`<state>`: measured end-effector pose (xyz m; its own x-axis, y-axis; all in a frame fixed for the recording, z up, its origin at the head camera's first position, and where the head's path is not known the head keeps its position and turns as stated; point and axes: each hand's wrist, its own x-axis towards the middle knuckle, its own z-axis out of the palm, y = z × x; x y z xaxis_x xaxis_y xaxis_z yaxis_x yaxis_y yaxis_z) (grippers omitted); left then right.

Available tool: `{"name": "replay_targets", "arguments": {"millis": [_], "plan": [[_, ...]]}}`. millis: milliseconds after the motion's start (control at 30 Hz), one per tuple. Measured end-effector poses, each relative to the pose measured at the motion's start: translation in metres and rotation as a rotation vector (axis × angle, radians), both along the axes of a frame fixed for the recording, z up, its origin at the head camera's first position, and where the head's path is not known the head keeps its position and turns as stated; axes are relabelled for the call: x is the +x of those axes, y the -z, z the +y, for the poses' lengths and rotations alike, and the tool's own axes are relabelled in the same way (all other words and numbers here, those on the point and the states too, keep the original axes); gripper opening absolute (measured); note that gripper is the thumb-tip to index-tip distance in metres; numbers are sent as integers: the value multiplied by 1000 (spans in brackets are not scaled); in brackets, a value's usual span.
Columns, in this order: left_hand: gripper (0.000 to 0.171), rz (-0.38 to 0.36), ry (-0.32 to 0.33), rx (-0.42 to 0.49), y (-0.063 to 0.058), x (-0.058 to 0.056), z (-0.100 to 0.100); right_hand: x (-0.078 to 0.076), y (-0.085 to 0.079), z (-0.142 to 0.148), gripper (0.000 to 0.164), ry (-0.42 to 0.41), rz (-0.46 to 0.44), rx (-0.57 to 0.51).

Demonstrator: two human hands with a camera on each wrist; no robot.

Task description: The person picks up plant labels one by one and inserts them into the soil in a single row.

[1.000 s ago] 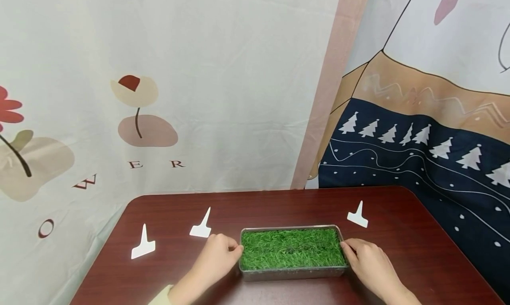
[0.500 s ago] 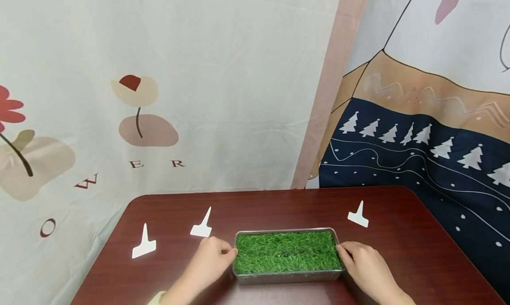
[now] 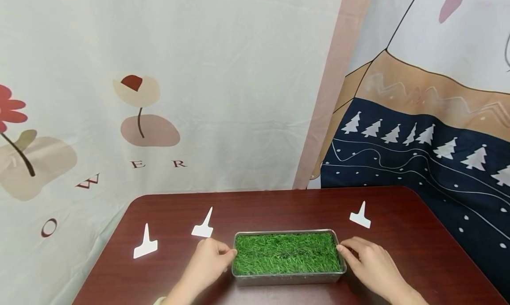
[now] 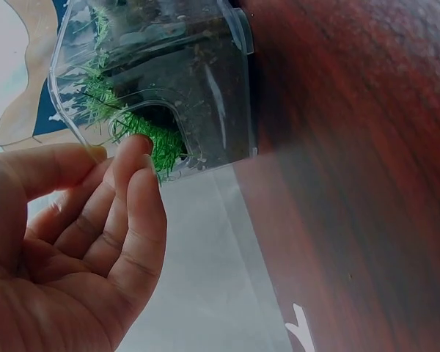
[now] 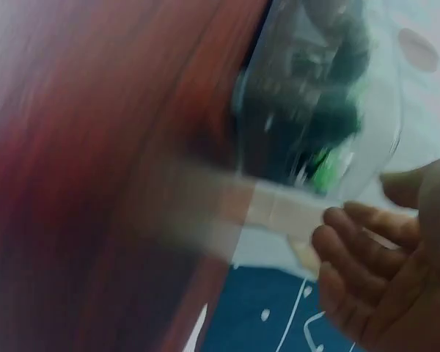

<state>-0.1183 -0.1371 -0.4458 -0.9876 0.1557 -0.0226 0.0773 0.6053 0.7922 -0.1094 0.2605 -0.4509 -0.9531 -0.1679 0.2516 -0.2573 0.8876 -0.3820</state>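
Observation:
A clear-sided plastic box point(image 3: 288, 279) filled with green grass point(image 3: 287, 254) stands lengthwise on the table in the head view. My left hand point(image 3: 208, 261) pinches at its left end, thumb and forefinger meeting at the rim. In the left wrist view, the fingertips of that left hand point(image 4: 95, 227) overlap a rounded cutout in the box's end wall point(image 4: 216, 95), where grass pokes out. Opposite it, my right hand point(image 3: 368, 263) has thumb and forefinger at the right rim. The right wrist view is blurred; there the right hand point(image 5: 385, 264) has its fingers curled beside the box point(image 5: 301, 110).
White T-shaped plant labels lie on the dark red table point(image 3: 275, 207): one label point(image 3: 145, 243) far left, another label point(image 3: 203, 225) just beyond my left hand, a third label point(image 3: 361, 216) behind my right hand. A printed curtain point(image 3: 239, 97) hangs behind the table.
The box has shifted slightly left and nearer to me, both hands moving with it. Most of that shift came in the first half second. The labels stay where they were.

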Motion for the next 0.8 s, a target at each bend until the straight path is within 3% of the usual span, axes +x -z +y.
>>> {"name": "replay_targets", "arguments": {"millis": [133,200,500,633,800], "plan": [[39,11,-1,-3,1,0,1,-12,1,19,27,-106,179,55],[39,13,-3,-4,1,0,1,-20,0,28,38,-145,191,76],[43,21,-9,-13,-1,0,1,-60,0,64,63,-193,88,112],[44,25,-13,-16,-1,1,2,-77,4,76,64,-192,36,153],[50,86,-10,-71,1,2,5,-92,10,87,58,-205,-48,165]]}}
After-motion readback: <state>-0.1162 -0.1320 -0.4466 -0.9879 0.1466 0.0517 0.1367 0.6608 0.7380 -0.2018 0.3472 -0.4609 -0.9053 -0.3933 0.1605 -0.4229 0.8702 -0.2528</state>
